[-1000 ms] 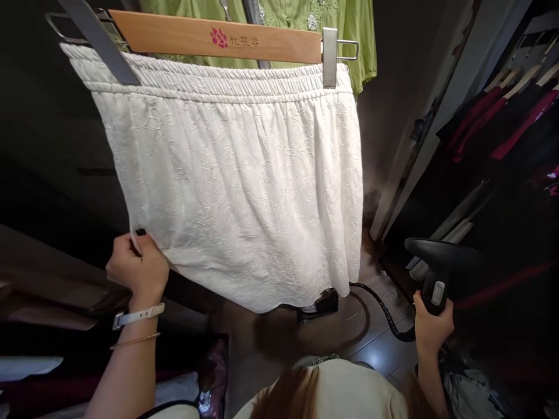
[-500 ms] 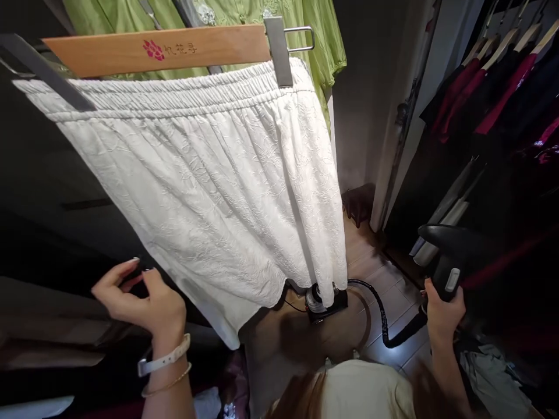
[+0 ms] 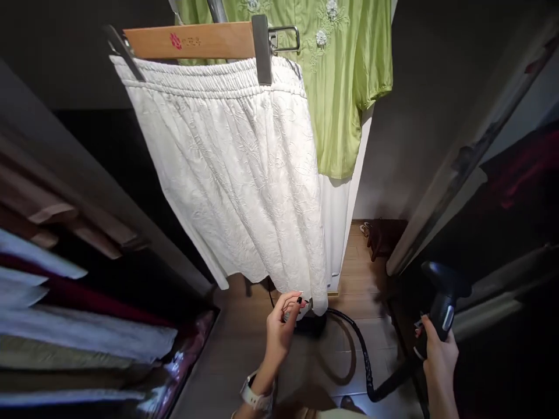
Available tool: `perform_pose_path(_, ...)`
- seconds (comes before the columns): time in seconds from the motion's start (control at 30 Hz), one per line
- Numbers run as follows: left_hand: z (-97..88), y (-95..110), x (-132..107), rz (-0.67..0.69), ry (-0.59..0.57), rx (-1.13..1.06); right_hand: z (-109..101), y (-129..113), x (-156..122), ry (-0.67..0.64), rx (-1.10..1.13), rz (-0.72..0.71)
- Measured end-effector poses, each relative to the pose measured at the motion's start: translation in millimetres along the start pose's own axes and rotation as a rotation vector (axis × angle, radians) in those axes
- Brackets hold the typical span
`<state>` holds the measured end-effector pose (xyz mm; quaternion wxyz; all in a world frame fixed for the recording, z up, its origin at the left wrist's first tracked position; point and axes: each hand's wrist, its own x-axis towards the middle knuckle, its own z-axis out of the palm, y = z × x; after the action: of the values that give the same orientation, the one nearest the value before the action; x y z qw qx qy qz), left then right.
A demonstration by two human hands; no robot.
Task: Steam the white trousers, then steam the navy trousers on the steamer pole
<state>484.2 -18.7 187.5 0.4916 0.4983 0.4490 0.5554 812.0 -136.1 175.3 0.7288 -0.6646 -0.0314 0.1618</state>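
Narrow closet aisle [image 3: 244, 355]: hung from wooden clip hanger [image 3: 192, 41], white embroidered cotton skirt [image 3: 244, 174], judged light and limp, pinched at hem corner by left hand [image 3: 282, 326]; right hand [image 3: 437, 356] clenched round black handheld steamer [image 3: 443, 299].

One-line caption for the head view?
Left hand touches the hem of the hanging white skirt; right hand holds a garment steamer.

The skirt [image 3: 244, 174] is hiding most of the base [image 3: 317, 325]. The top edge is cutting off the blouse [image 3: 349, 87] and the hanger [image 3: 187, 41] hook. The right hand [image 3: 437, 361] is covering the steamer [image 3: 443, 297] grip; the hanger print is showing unreadably small.
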Motion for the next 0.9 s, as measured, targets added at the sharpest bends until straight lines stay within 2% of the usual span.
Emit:
perform_pose_path(0.07, 30.3, 1.6, -16.7, -0.048, 0.046, 0.001, -1.2, -4.6, 18.6, -0.109, -0.035, 0.057)
perform_pose_path(0.2, 80.2, 18.0, -43.0, -0.04, -0.042, 0.12, 0.9, -17.7, 28.7, -0.291, -0.069, 0.093)
perform_pose_path(0.3, 105.4, 28.1, -46.0, -0.004, 0.089, 0.096, 2.6, -25.1, 25.6, -0.359, -0.038, 0.066)
perform_pose_path(0.37, 119.5, 31.9, -39.4, -0.057, 0.128, -0.076, 3.1, -26.9, 24.5, -0.366, 0.002, 0.069)
perform_pose_path(0.5, 144.0, 34.9, -20.5, -0.386, -0.031, -0.565, 3.4, -26.3, 28.3, -0.376, 0.048, 0.132)
perform_pose_path(0.53, 147.6, 34.7, -16.8, -0.456, -0.02, -0.66, 4.0, -25.9, 29.9, -0.385, 0.049, 0.137)
perform_pose_path(0.6, 149.0, 32.4, -12.6, -0.546, 0.082, -0.843, 6.4, -25.1, 32.7, -0.404, 0.054, 0.127)
perform_pose_path(0.7, 137.8, 21.5, -14.4, -0.679, 0.218, -1.174, 13.9, -23.7, 34.1, -0.448, 0.077, 0.11)
perform_pose_path(0.8, 119.1, -2.1, -19.5, -0.798, 0.276, -1.397, 24.1, -22.2, 30.8, -0.49, 0.08, 0.116)
perform_pose_path(0.9, 101.0, -38.0, -15.9, -0.87, 0.418, -1.424, 32.1, -22.4, 24.2, -0.524, 0.054, 0.1)
